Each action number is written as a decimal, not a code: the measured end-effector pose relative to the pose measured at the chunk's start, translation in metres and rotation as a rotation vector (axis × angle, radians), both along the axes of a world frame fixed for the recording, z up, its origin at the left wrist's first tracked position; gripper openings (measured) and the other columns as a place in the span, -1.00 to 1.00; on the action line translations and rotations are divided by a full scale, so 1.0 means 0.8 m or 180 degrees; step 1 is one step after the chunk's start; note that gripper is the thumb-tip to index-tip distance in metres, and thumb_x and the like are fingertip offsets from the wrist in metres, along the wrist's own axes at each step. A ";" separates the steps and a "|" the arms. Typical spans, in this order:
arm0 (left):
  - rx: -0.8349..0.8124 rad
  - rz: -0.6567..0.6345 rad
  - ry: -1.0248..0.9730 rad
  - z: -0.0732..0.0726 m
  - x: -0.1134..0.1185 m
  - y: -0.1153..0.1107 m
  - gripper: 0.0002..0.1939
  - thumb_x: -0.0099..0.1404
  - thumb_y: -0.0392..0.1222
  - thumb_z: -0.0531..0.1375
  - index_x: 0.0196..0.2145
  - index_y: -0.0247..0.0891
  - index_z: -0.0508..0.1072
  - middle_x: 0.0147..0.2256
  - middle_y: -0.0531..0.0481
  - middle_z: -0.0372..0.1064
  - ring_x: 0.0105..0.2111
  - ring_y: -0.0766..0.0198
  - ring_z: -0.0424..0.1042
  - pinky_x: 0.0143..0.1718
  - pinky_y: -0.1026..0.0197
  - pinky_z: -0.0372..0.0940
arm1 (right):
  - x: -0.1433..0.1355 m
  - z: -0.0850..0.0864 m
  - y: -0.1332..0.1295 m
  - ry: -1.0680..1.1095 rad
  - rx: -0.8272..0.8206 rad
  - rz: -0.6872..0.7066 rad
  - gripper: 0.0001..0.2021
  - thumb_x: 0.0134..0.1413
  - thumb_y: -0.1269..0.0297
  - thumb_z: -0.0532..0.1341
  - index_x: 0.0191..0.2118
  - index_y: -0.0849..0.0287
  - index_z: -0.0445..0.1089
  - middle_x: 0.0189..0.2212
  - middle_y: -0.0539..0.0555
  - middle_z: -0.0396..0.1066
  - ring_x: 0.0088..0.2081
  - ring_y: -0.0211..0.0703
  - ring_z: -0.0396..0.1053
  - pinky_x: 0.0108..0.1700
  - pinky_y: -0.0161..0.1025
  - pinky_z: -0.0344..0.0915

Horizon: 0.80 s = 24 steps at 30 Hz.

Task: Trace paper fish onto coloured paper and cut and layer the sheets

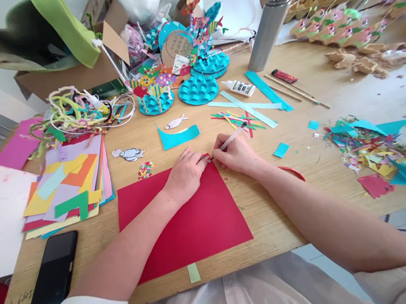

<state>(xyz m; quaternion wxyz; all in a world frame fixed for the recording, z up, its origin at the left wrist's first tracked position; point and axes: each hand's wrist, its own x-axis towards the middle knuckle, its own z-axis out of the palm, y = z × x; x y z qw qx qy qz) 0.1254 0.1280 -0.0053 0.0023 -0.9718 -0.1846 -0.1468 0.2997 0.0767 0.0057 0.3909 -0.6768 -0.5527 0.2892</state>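
Observation:
A sheet of red paper (195, 221) lies on the table in front of me. Flat on its upper part rests my left hand (187, 174), its fingers stretched toward the top right corner. There they touch a small cut-out piece (208, 159), too small to make out well. My right hand (237, 152) is closed around a slim pen (232, 137), whose tip points down at that corner. Left of my hands are a heap of tiny coloured paper bits (146, 170), a grey-blue paper figure (129, 154), a white paper fish (176, 121) and a blue paper scrap (179, 136).
Coloured paper strips (238, 119), a glue bottle (239, 87) and a tall grey flask (274, 20) stand or lie beyond my right hand. Paper scraps (377, 148) are heaped at right. A paper stack (103, 174) and a phone (51, 281) are at left. Blue egg-tray discs (198, 90) lie behind.

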 end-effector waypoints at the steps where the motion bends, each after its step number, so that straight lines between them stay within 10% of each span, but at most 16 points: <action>1: -0.0006 0.0000 0.0006 0.000 0.000 0.000 -0.69 0.45 -0.37 -0.07 -0.14 -0.33 0.47 -0.28 -0.03 0.38 -0.18 0.23 0.42 0.23 -0.08 0.19 | 0.000 0.000 0.000 0.0009 0.0001 0.0004 -0.92 -0.14 0.40 0.13 -0.54 0.12 0.21 -0.67 -0.03 0.31 -0.58 -0.24 0.25 -0.55 -0.33 0.08; 16: -0.0050 -0.0030 -0.0069 0.001 -0.001 0.002 -0.68 0.43 -0.38 -0.06 -0.15 -0.37 0.49 -0.27 -0.06 0.40 -0.17 0.22 0.45 0.24 -0.07 0.18 | -0.001 -0.002 0.000 0.0110 0.0401 -0.0087 -0.90 -0.15 0.39 0.14 -0.55 0.11 0.18 -0.66 -0.05 0.28 -0.58 -0.27 0.21 -0.53 -0.33 0.09; 24: -0.0361 0.0006 -0.0095 0.007 -0.006 0.005 -0.63 0.29 -0.55 0.01 -0.11 -0.29 0.50 -0.19 -0.06 0.49 -0.12 0.24 0.48 0.22 -0.02 0.22 | 0.001 0.007 -0.003 0.0355 0.0517 0.0238 -0.78 0.23 0.08 0.06 -0.29 0.12 0.26 -0.46 0.07 0.53 -0.38 -0.15 0.48 -0.31 -0.27 0.27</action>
